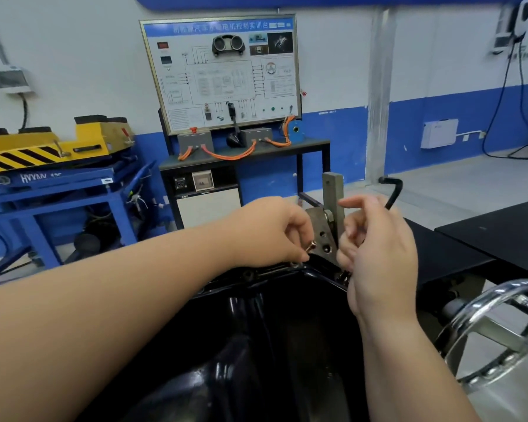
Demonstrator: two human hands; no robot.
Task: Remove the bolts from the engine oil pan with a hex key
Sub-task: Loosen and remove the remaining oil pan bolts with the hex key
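The black oil pan (272, 330) fills the lower middle of the view, its glossy body nearest the camera and its far flange running under both hands. The left hand (272, 233) reaches in from the left with its fingers (299, 254) closed in a pinch on a small brass-coloured bolt (312, 246), held just above the flange and clear of it. A bolt hole (247, 273) shows on the flange to the left of that hand.

The right hand (378, 254) is at the pan's far right corner, fingers curled round the shank of a black hex key (392, 190). The key's bent upper end sticks up above the hand, while its lower part is hidden behind the palm (so the tip's seat cannot be told). Something dark and metallic sits on the flange right under this hand, too small to identify.

Between the two hands stands a grey metal bracket (323, 236) with an upright post (333, 190). A chrome handwheel (500, 330) curves in at the lower right, and a black counter (500, 233) lies beyond it. Against the blue-and-white wall are a wiring training board (223, 71) on a dark stand and, to the left, a yellow-and-blue lift cart (43, 153).
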